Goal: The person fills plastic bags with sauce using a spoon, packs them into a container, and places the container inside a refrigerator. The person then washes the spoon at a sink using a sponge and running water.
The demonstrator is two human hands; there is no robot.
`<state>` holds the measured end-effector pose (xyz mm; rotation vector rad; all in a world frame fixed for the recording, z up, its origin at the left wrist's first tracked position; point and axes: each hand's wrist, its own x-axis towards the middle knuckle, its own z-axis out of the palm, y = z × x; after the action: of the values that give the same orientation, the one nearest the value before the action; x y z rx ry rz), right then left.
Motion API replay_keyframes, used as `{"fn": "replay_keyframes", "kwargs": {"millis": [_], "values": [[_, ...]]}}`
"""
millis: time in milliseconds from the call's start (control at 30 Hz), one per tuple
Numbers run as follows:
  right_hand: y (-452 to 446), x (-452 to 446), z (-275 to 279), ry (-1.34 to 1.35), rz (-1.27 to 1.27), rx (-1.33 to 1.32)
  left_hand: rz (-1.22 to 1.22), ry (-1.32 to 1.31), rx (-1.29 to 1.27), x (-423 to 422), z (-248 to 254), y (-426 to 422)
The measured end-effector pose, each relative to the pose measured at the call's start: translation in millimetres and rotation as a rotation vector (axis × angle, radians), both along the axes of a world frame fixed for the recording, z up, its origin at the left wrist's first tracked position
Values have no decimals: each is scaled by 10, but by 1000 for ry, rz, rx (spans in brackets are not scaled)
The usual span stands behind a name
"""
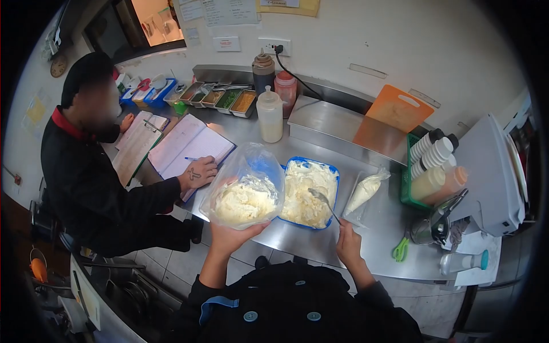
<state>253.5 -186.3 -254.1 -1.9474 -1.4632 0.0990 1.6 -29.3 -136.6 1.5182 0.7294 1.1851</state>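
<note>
My left hand (234, 235) grips a clear plastic bag (270, 166) from below, its mouth open. Pale creamy filling (245, 200) sits inside the bag. In my right hand (347, 244) is the handle of a metal spoon (325, 201). The spoon's bowl rests in more of the cream (306, 182), which fills a blue-rimmed tub (338, 171) on the steel table. Bag and tub are side by side, with the bag on the left. A filled piping bag (364, 190) lies to the right of the tub.
At the left a co-worker (103, 171) leans over an open notebook (184, 143). Squeeze bottles (270, 117) stand behind the tub, near topping trays (229, 102). Rightward are an orange cutting board (394, 114), a green basket (412, 171) of cups and green-handled scissors (401, 248).
</note>
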Motion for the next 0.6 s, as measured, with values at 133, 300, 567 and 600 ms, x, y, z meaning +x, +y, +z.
{"fn": "replay_keyframes", "kwargs": {"millis": [133,300,567,600], "values": [[24,12,101,-81,3,-169,-12,-13,39,-20,-172,34],[339,-100,1067,-379,104,114,-11,24,135,156,-31,-98],[668,-492,2121,871,363,132,-104,-199,-118,399,175,-251],[741,-500,2171,862,376,81,-105,-172,-91,405,128,-240]]}}
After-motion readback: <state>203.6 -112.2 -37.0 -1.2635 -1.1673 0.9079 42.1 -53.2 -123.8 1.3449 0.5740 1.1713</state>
